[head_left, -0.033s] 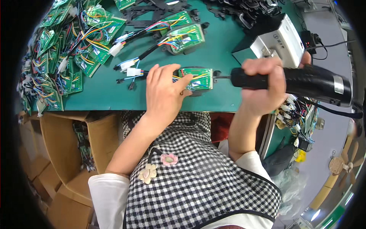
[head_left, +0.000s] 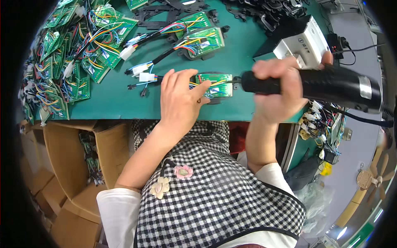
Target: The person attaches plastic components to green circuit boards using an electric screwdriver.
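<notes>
My left hand [head_left: 180, 95] grips the left end of a green circuit board [head_left: 225, 89], thumb and fingers around its wires. The board sits in a black plastic holder [head_left: 237, 84], mostly hidden under it, with a tab showing at the right. From beneath my left hand a wire bundle runs out to a white connector [head_left: 147, 77]. My right hand [head_left: 285, 89], slightly blurred, is wrapped around a black corded electric screwdriver [head_left: 339, 89]. Its bit points left over the board's right edge; whether the tip touches a screw I cannot tell.
Wired circuit boards [head_left: 99, 62] are heaped at the left. Two more boards in holders [head_left: 206, 41] lie behind my hands. Black plastic parts [head_left: 273, 12] pile up at the back, near a black-and-white boxy device [head_left: 308, 43]. A cardboard box [head_left: 66, 161] stands below the table's left edge.
My right hand has shifted the screwdriver a little left, bringing the bit from the holder's tab to over the board's right edge. My left hand and the board have moved very slightly right.
</notes>
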### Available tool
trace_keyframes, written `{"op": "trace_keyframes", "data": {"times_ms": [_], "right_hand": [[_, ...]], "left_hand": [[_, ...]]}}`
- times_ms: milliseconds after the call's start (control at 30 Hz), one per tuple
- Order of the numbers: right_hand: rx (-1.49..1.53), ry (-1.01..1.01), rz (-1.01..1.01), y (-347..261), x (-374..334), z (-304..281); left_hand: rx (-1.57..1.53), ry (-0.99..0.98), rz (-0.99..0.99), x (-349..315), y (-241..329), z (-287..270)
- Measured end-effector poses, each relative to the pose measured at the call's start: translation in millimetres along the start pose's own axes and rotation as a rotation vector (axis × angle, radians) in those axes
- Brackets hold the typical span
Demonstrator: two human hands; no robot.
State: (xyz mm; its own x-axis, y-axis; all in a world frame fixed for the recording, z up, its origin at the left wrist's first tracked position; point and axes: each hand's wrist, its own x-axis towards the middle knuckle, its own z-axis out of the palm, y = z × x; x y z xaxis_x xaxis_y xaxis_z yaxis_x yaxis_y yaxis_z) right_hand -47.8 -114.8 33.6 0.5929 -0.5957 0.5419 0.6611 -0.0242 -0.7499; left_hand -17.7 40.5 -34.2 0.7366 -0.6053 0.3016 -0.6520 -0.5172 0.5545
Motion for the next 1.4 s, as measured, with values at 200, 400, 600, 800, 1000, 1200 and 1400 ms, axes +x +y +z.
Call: {"op": "trace_keyframes", "data": {"times_ms": [200, 400, 600, 800, 1000, 1200, 1400], "right_hand": [[-0.006, -0.149, 0.107, 27.5, -0.4, 28.0], [-0.105, -0.135, 0.188, 38.8, -0.2, 28.9], [-0.280, -0.267, 0.470, 34.1, 3.9, 29.5], [-0.210, -0.191, 0.340, 16.6, -3.5, 2.7], [-0.278, 0.273, -0.345, -29.6, 66.8, -72.8], [-0.361, 0.158, -0.154, -13.0, 67.6, -75.8], [-0.131, 0.108, -0.030, -29.3, 8.2, -47.6]], "left_hand": [[-0.045, 0.040, 0.008, 1.4, 7.7, 4.7], [-0.099, 0.045, 0.013, 2.3, 8.2, 6.4], [-0.083, 0.004, -0.003, 3.4, 12.0, 5.9], [-0.045, -0.006, 0.029, 2.6, 7.7, 4.8], [-0.067, -0.048, 0.023, 14.8, 7.0, -8.5], [-0.161, -0.118, 0.017, 25.7, -10.4, -13.5], [-0.185, -0.050, 0.047, 26.8, -20.2, 0.3]]}}
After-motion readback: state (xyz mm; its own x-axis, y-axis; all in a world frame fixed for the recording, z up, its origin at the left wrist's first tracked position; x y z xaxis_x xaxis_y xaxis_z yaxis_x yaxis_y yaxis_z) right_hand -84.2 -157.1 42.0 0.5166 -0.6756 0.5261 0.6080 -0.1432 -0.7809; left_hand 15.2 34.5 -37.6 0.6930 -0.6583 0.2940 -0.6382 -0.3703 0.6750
